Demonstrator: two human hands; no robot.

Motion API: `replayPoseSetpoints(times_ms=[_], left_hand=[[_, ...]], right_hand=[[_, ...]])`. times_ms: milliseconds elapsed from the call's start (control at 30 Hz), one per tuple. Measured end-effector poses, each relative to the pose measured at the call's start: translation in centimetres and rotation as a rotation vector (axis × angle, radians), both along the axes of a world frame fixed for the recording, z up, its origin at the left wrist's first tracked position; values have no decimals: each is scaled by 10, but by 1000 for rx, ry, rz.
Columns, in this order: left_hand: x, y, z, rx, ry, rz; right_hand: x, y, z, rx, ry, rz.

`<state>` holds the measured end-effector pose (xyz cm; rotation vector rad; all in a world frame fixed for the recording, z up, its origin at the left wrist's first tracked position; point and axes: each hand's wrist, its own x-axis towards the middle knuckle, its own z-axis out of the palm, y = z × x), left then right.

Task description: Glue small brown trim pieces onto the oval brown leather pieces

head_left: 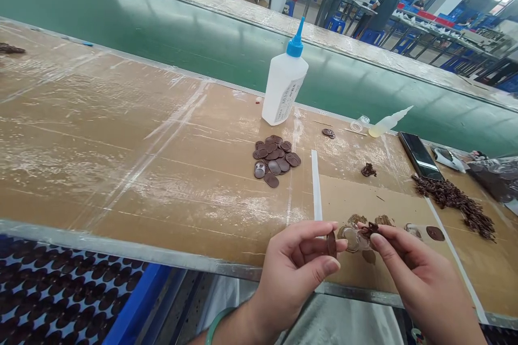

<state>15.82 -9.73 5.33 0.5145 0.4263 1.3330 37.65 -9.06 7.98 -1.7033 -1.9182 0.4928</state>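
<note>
My left hand (295,269) pinches a small brown oval disc (331,243) on edge between thumb and fingers, at the near edge of the workbench. My right hand (413,275) pinches a small dark brown clip-like piece (369,229) just right of that disc, above a small clear part (352,238) on the bench. A heap of several brown oval discs (275,160) lies further out, in front of a white glue bottle with a blue nozzle (285,82). A pile of the dark brown small pieces (455,198) lies to the right.
The bench top (121,140) is taped cardboard; a green conveyor belt (170,27) runs behind it. A small squeeze bottle (389,122), a black phone (420,155) and a white strip (315,186) lie near. A blue bin of brown discs (60,296) sits lower left. People work far behind.
</note>
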Motion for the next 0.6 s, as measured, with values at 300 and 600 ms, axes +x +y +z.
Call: replayPoseSetpoints(times_ms=[300, 600], left_hand=[[1, -1, 3, -14, 24, 13], [9, -11, 6, 84, 24, 4]], right_hand=[[-7, -5, 3, -3, 102, -128], [-38, -27, 35, -19, 389, 106]])
